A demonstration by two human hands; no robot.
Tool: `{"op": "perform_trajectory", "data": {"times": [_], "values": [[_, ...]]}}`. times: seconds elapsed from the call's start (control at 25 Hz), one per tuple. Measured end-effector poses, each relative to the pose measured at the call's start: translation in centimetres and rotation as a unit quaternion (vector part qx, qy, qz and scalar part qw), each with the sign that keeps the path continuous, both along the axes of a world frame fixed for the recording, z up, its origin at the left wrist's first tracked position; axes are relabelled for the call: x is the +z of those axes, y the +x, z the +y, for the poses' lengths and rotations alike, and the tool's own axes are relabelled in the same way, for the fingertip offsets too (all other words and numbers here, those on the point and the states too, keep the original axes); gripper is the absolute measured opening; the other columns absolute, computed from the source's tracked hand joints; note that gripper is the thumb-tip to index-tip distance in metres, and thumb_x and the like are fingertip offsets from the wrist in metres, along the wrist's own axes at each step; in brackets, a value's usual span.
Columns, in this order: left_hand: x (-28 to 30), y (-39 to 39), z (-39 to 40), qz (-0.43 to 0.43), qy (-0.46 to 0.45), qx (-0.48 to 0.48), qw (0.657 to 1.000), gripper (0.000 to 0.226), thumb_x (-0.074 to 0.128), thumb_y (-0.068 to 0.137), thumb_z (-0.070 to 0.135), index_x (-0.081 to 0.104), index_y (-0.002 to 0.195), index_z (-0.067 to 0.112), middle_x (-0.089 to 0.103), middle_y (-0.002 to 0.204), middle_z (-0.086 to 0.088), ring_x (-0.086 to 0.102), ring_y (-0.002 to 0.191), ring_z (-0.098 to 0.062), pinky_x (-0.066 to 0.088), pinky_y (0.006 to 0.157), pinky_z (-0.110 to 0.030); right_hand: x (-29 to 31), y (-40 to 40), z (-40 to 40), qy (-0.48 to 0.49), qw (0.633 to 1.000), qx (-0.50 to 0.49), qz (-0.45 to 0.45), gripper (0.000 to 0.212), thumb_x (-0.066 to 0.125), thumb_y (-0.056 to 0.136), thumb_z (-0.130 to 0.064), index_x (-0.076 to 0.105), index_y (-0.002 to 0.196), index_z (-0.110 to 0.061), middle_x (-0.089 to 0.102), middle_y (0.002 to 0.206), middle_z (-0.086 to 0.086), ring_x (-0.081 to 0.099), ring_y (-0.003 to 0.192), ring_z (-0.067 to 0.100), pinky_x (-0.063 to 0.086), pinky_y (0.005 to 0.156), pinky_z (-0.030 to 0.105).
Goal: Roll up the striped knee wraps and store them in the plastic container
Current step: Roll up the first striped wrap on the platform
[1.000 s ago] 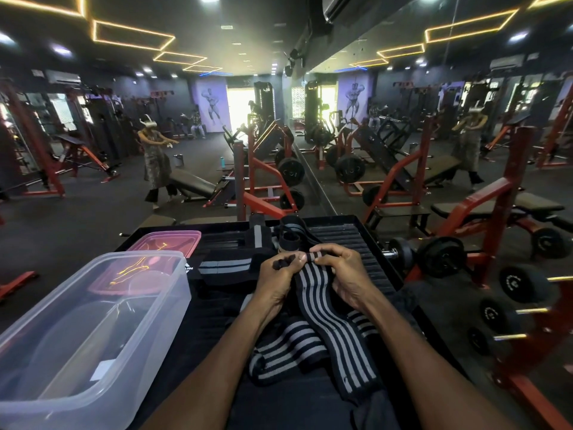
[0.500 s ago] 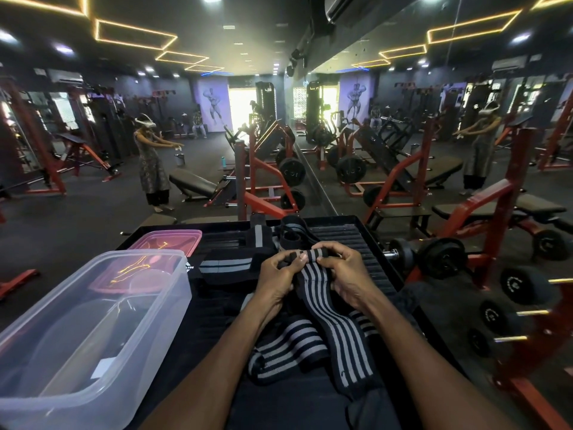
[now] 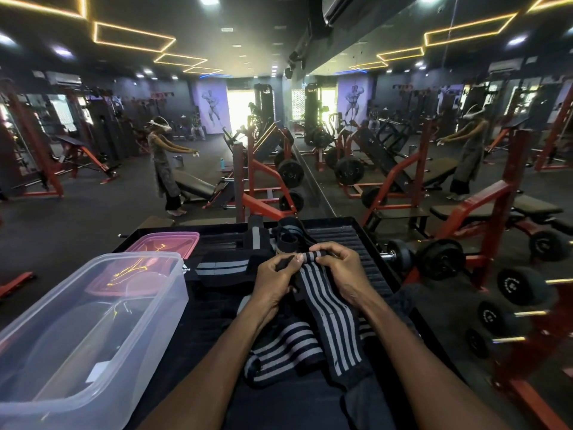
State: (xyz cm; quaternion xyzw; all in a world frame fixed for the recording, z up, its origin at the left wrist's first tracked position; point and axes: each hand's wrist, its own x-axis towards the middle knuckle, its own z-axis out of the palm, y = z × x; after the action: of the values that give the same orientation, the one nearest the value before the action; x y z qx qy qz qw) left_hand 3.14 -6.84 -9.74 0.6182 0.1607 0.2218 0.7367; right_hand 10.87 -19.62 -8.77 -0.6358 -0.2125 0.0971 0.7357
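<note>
A black knee wrap with grey stripes (image 3: 328, 308) lies lengthwise on the black table, its near part bunched in folds. Its far end is curled into a small tight roll. My left hand (image 3: 276, 280) pinches the left side of that roll, and my right hand (image 3: 338, 271) grips its right side with curled fingers. A clear plastic container (image 3: 90, 333) stands open at the left, nothing visible inside except a label. Another striped wrap (image 3: 223, 268) lies flat just beyond my left hand, and a rolled wrap (image 3: 286, 240) sits behind it.
A pink lid (image 3: 164, 243) lies behind the container. The black ribbed table (image 3: 344, 240) ends at a mirror wall ahead. Dumbbells (image 3: 434, 259) rest on a rack at the right. A person with a headset (image 3: 162, 162) stands among red gym machines at the far left.
The wrap's far end has been rolled over more, so the roll between my fingers is thicker. The distant person has stretched both arms forward.
</note>
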Motion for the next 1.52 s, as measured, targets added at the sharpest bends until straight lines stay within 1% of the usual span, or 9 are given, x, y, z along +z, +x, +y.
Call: {"op": "perform_trajectory", "data": {"times": [0.12, 0.32, 0.56, 0.76, 0.96, 1.12, 1.28, 1.4, 1.52], "values": [[0.0, 0.0, 0.2, -0.016, 0.068, 0.016, 0.997, 0.013, 0.076, 0.085, 0.01, 0.078, 0.096, 0.016, 0.077, 0.099, 0.0, 0.07, 0.094, -0.01, 0.055, 0.079, -0.019, -0.3, 0.3, 0.1, 0.002, 0.999, 0.003, 0.033, 0.025, 0.057, 0.088, 0.007, 0.076, 0.089, -0.01, 0.076, 0.092, 0.006, 0.071, 0.088, 0.018, 0.053, 0.076, 0.027], [-0.2, 0.1, 0.4, 0.001, 0.075, -0.001, 0.997, 0.022, 0.078, 0.082, 0.007, 0.078, 0.1, 0.021, 0.075, 0.104, -0.003, 0.07, 0.1, -0.017, 0.056, 0.09, -0.03, -0.4, 1.2, -0.2, -0.074, 0.997, 0.007, 0.001, 0.021, 0.06, 0.09, 0.004, 0.072, 0.097, -0.011, 0.073, 0.097, 0.006, 0.068, 0.094, 0.019, 0.055, 0.085, 0.029], [-0.2, -0.1, 0.2, -0.006, 0.11, 0.012, 0.994, 0.011, 0.076, 0.085, 0.01, 0.076, 0.092, 0.02, 0.075, 0.093, 0.002, 0.068, 0.087, -0.01, 0.054, 0.074, -0.014, 0.0, 0.1, -0.5, -0.088, 0.995, 0.02, -0.032, 0.029, 0.058, 0.084, 0.015, 0.07, 0.099, -0.006, 0.073, 0.092, 0.004, 0.068, 0.089, 0.014, 0.053, 0.075, 0.018], [0.1, -0.3, 0.4, -0.031, 0.156, 0.023, 0.987, 0.024, 0.075, 0.083, 0.001, 0.076, 0.093, 0.023, 0.074, 0.095, 0.009, 0.068, 0.088, -0.001, 0.052, 0.075, -0.012, 0.5, -0.4, -0.8, -0.102, 0.994, 0.04, 0.031, 0.017, 0.065, 0.09, -0.007, 0.073, 0.105, -0.01, 0.075, 0.095, 0.002, 0.071, 0.081, 0.01, 0.051, 0.059, 0.012], [0.0, 0.1, 0.5, 0.003, 0.03, 0.007, 1.0, 0.023, 0.08, 0.082, 0.026, 0.075, 0.1, 0.014, 0.075, 0.102, -0.005, 0.071, 0.094, -0.016, 0.056, 0.078, -0.028, 0.3, -0.5, -0.7, -0.071, 0.997, 0.03, 0.0, 0.018, 0.068, 0.088, 0.0, 0.075, 0.1, -0.012, 0.076, 0.1, 0.007, 0.073, 0.094, 0.021, 0.06, 0.081, 0.031], [0.2, 0.0, 0.1, 0.039, 0.025, 0.011, 0.999, 0.021, 0.078, 0.085, 0.024, 0.073, 0.095, 0.006, 0.071, 0.08, -0.006, 0.063, 0.066, -0.015, 0.05, 0.053, -0.027, 0.2, -0.6, -0.5, -0.051, 0.998, 0.026, -0.001, 0.026, 0.065, 0.086, 0.009, 0.074, 0.1, -0.011, 0.076, 0.099, 0.01, 0.073, 0.091, 0.024, 0.061, 0.083, 0.038], [0.3, -0.3, 0.2, -0.018, 0.051, 0.017, 0.998, 0.019, 0.079, 0.079, 0.003, 0.074, 0.097, 0.008, 0.074, 0.087, -0.002, 0.069, 0.079, -0.01, 0.054, 0.069, -0.018, 0.0, -0.4, -0.4, -0.041, 0.997, 0.039, 0.054, 0.018, 0.066, 0.091, 0.0, 0.071, 0.105, -0.009, 0.076, 0.095, 0.012, 0.074, 0.085, 0.023, 0.061, 0.076, 0.035], [0.2, 0.0, 0.2, -0.016, 0.039, 0.011, 0.999, 0.021, 0.079, 0.08, 0.004, 0.073, 0.098, 0.011, 0.075, 0.095, -0.006, 0.07, 0.089, -0.016, 0.057, 0.082, -0.028, -0.2, -0.4, -0.3, -0.054, 0.998, 0.033, 0.026, 0.015, 0.062, 0.094, 0.0, 0.069, 0.105, -0.007, 0.075, 0.095, 0.013, 0.073, 0.086, 0.022, 0.061, 0.079, 0.035], [0.5, -0.1, -0.1, 0.012, -0.061, -0.009, 0.998, 0.018, 0.076, 0.086, 0.017, 0.072, 0.1, 0.006, 0.073, 0.089, -0.012, 0.069, 0.072, -0.02, 0.058, 0.068, -0.035, -0.1, -0.4, -0.3, -0.069, 0.997, 0.018, -0.004, 0.017, 0.058, 0.095, 0.002, 0.069, 0.103, -0.009, 0.073, 0.091, 0.011, 0.07, 0.083, 0.021, 0.059, 0.077, 0.035]]}}
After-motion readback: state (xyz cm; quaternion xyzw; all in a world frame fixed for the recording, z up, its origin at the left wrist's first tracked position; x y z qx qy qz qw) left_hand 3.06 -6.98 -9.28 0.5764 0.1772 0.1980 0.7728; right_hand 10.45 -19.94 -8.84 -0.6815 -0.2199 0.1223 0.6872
